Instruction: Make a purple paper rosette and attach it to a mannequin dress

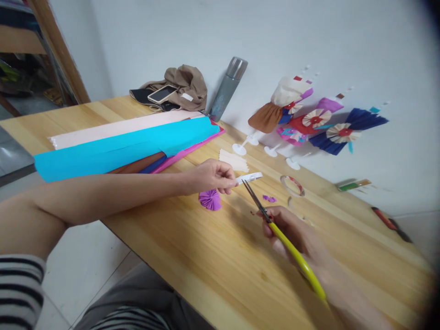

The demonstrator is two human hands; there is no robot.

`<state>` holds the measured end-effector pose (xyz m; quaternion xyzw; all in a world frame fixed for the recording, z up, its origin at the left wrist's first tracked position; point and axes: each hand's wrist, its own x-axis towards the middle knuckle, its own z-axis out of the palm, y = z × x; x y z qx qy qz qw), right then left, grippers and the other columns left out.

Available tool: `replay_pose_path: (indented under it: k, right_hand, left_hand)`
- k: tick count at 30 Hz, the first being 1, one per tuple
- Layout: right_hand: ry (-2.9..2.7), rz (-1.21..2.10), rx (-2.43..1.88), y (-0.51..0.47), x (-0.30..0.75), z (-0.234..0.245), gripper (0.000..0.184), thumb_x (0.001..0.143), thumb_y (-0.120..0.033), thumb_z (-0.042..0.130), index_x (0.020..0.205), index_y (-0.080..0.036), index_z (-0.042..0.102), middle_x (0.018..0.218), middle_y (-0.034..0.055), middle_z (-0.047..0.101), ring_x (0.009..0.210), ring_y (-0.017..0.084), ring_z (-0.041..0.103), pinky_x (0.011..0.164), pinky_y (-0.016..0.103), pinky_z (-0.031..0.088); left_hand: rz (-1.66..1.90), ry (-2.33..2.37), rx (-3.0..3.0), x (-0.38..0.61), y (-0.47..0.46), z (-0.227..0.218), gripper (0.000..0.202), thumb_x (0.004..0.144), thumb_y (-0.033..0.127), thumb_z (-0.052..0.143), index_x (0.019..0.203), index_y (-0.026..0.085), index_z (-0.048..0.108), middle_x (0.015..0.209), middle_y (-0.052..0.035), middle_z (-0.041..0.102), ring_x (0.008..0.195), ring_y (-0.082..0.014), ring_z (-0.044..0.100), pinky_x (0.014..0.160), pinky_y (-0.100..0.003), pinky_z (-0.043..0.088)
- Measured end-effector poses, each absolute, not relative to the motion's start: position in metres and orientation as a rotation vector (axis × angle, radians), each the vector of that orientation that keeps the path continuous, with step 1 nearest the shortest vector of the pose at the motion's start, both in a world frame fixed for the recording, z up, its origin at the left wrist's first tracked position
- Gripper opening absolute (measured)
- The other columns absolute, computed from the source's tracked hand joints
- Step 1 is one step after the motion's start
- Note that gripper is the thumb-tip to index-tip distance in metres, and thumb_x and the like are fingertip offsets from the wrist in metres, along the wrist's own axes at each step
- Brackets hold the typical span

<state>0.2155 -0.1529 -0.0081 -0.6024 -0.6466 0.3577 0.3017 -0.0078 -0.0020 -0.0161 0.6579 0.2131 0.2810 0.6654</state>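
Pinched by one end between the thumb and fingers of the left hand (211,176), closed tight on it: a narrow white paper strip (249,177), held level in the air just up and right of the purple paper rosette (210,200) lying on the table (213,256). Right of the rosette, the right hand (292,231), smeared by motion, fingers curled shut around the yellow handles of the scissors (285,243), forearm blurred and cut off at the lower edge. Blade tips up against the underside of the strip near its held end; hard to tell whether touching or just short, and whether parted or closed. Right of the rosette, past the blades, a few purple scraps (269,198). Farther right, a tape roll (292,185), faint and partly see-through. Up from the rosette, a cream piece of paper (233,160) with a ragged edge. Up and left of the rosette, long sheets stacked: a blue sheet (123,149) on top, pale pink behind, brown, dark blue and magenta edges only peeping out beneath. Well beyond the rosette, by the wall, a grey flask (228,89), a brown bag (187,82) with a phone (162,93) on it, and paper dolls (309,121) on white stands, overlapping too much to count. Far right of the rosette, a pen (354,185) and something red, both too blurred to name.
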Motion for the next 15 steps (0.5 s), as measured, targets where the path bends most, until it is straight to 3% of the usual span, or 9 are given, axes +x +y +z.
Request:
replay_pose_path:
  k: [5,9,15]
  right_hand:
    - [-1.755,1.132,-1.580,-0.142,0.224,-0.022,0.042,0.078,-0.059,0.069,0.097,-0.023,0.057,0.071,-0.0012,0.048,0.059,0.014,0.045,0.049,0.026,0.038]
    - [-1.737,1.005,-1.553,-0.144,0.215,-0.025,0.040,0.081,-0.055,0.068,0.101,-0.024,0.054,0.075,-0.0016,0.048,0.063,0.014,0.043,0.054,0.026,0.037]
    - [-1.791,1.068,-1.546,-0.147,0.205,-0.020,0.035,0.084,-0.054,0.065,0.099,-0.026,0.051,0.075,-0.0027,0.044,0.063,0.014,0.040,0.055,0.027,0.035]
  left_hand:
    - [0.639,0.480,1.562,-0.008,-0.001,-0.018,0.010,0.078,0.011,0.067,0.068,0.010,0.064,0.067,0.0003,0.064,0.063,-0.0058,0.059,0.064,-0.018,0.046]
    - [0.632,0.500,1.644,-0.008,0.000,-0.021,0.009,0.074,0.016,0.069,0.067,0.011,0.066,0.070,0.0003,0.062,0.063,-0.0064,0.054,0.060,-0.019,0.041]
    - [0.638,0.503,1.698,-0.005,0.002,-0.029,0.009,0.071,0.021,0.071,0.069,0.012,0.070,0.071,-0.0008,0.062,0.065,-0.0087,0.053,0.062,-0.021,0.041]
